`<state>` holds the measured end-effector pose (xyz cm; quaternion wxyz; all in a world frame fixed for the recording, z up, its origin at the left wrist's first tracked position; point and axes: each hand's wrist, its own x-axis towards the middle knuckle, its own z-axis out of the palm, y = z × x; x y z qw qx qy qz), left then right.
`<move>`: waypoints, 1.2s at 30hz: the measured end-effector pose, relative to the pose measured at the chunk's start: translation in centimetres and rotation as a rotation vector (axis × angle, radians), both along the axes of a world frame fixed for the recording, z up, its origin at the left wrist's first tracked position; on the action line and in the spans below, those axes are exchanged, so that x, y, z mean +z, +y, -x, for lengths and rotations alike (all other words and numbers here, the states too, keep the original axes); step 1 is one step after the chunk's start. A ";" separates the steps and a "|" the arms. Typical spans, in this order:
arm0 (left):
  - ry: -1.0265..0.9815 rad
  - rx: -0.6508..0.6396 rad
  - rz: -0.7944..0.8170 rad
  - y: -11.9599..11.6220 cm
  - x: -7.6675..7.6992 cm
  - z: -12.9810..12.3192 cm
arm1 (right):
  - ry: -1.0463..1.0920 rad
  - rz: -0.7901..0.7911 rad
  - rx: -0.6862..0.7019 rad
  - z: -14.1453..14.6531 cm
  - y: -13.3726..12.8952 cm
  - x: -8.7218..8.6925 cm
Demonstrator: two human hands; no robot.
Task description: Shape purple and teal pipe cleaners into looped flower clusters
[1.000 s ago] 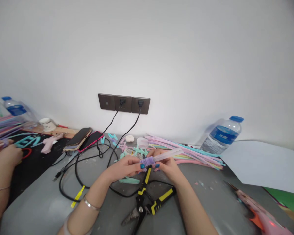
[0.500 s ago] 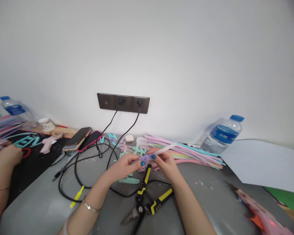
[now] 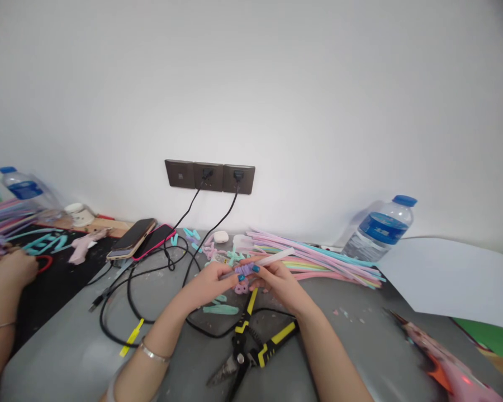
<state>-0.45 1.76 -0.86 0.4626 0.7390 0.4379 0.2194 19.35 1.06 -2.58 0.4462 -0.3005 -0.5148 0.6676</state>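
Observation:
A purple pipe cleaner (image 3: 243,269) is coiled tightly round a pale, flat-looking stick (image 3: 276,257), whose free end points up to the right. My left hand (image 3: 212,283) pinches the left end of the coil between thumb and fingers. On the coil's right end, my right hand (image 3: 276,279) is closed, its thumb beside the left one. Just below the fingers hangs or lies a small pinkish-purple looped piece (image 3: 242,287); whether it joins the coil I cannot tell. Black-and-yellow pliers (image 3: 241,357) lie with spread handles under my hands.
Pastel pipe cleaners (image 3: 318,257) lie behind my right hand, near a water bottle (image 3: 379,229). A pink glue gun (image 3: 448,363) with a red light is at right. Black cables (image 3: 129,290) loop left, by two phones (image 3: 132,239). Another person's hand (image 3: 12,271) works at far left.
Both hands have shifted slightly left with the coil and stick. The pinkish-purple looped piece below the fingers shows more clearly now. The pliers have not moved.

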 end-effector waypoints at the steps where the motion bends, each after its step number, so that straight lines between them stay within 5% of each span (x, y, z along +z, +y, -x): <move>1: 0.001 0.004 0.006 0.0 -0.1 0.0 | 0.000 0.004 0.007 0.0 0.0 0.0; 9: -0.047 -0.032 0.090 0.0 0.1 0.0 | 0.045 0.050 0.072 0.2 -0.3 0.1; 24: -0.375 -0.036 0.458 -0.2 0.2 0.4 | 0.132 0.176 -0.085 0.5 0.1 0.5; 36: -0.339 -0.007 0.365 0.1 -0.3 0.4 | 0.075 0.066 0.086 0.8 -0.2 -0.1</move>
